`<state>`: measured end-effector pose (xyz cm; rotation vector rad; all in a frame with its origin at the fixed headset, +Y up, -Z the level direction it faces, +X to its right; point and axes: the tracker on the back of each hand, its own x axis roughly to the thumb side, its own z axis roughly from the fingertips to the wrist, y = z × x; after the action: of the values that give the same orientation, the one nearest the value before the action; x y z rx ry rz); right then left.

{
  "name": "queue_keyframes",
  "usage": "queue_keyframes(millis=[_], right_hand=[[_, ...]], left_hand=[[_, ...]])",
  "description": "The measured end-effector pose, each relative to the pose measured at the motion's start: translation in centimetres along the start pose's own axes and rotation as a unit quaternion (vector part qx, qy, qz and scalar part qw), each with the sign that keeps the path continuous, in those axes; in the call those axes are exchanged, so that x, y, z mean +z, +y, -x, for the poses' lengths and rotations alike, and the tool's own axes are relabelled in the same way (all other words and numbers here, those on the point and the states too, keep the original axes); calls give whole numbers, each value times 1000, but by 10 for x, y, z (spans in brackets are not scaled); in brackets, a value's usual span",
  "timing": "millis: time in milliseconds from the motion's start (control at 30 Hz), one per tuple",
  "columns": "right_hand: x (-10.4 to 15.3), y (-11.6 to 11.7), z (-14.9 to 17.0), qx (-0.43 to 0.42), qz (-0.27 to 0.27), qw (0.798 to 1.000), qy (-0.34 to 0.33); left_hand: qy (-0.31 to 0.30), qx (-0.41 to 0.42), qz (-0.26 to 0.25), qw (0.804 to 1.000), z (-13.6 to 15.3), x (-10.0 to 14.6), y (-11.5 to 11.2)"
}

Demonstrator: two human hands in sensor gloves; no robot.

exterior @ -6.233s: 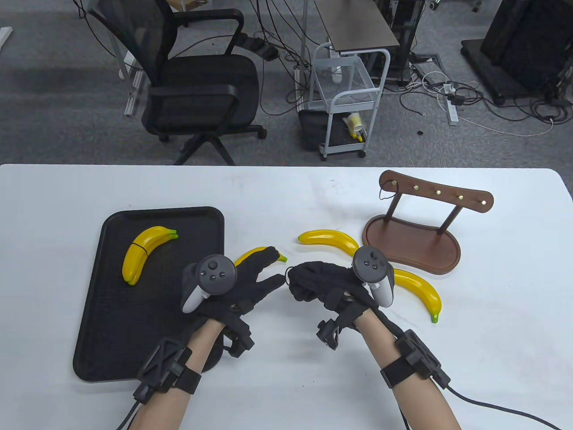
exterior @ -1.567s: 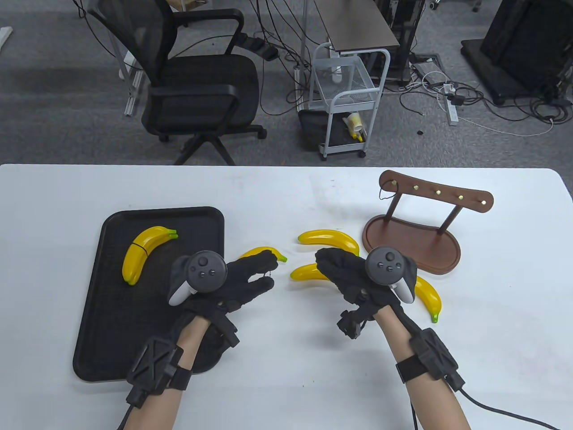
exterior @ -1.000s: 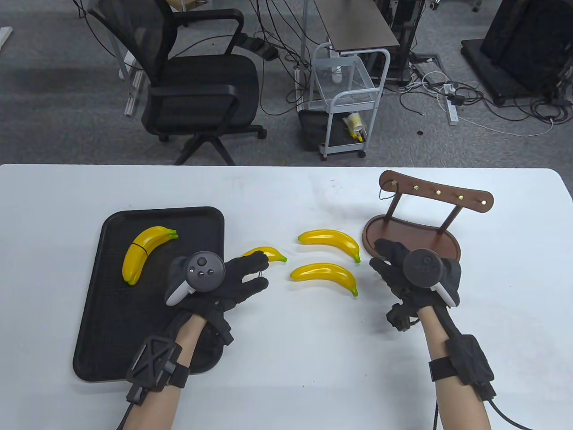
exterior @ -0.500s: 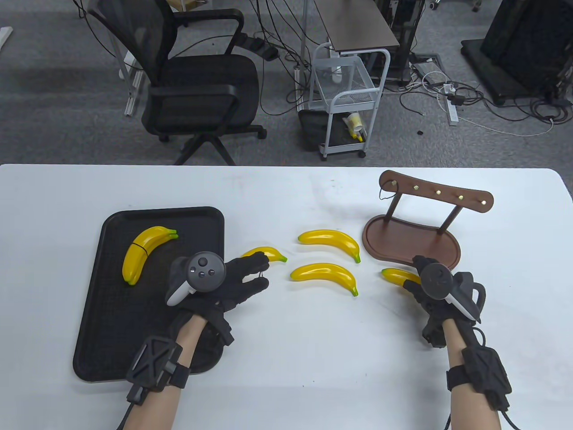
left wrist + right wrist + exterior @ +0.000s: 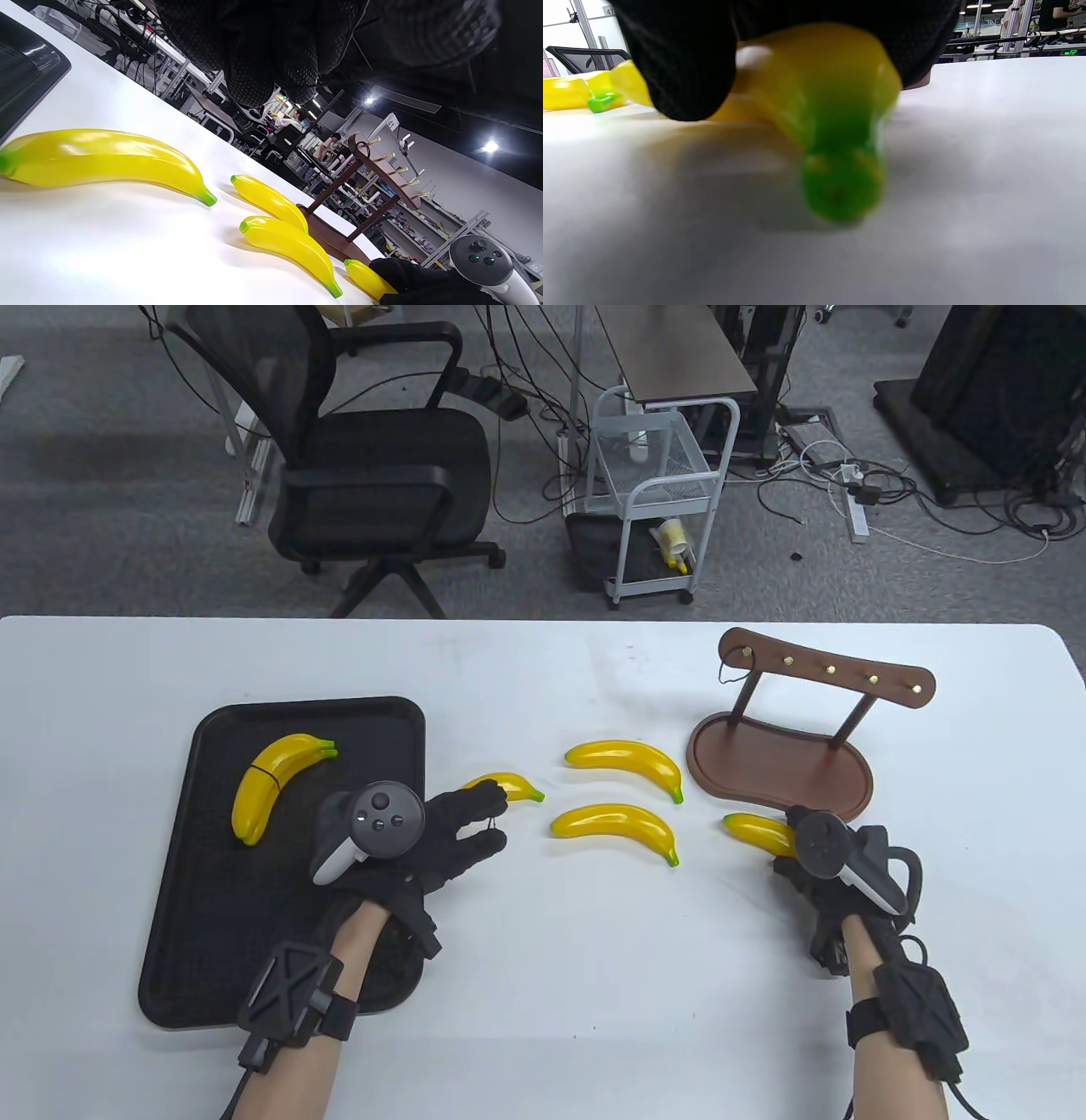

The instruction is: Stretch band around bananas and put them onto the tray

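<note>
Now the right hand, having crossed from the middle bananas to the rightmost banana beside the wooden stand, is closing its grip around it, likely to pair it up. Meanwhile the left hand is still pinching the band by the tray, which is already holding one bundle; no readable writing is showing.
</note>
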<state>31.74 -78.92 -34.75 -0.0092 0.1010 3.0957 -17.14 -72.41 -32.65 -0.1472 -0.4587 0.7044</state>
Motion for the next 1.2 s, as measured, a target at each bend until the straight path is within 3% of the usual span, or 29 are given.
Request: queue_keyframes(millis=[567,833,1200], right_hand=[[0,-9,2,-54,27,998,-8],[-4,-23,-18,-100,42,993,-38],[-10,-47,-63,-99,66,988,-98]], left_hand=[[5,-2,-1,1000,3,1,1],[7,-2,-5,1000,4,2,3],[6,-2,-6,1000,5,2,4]])
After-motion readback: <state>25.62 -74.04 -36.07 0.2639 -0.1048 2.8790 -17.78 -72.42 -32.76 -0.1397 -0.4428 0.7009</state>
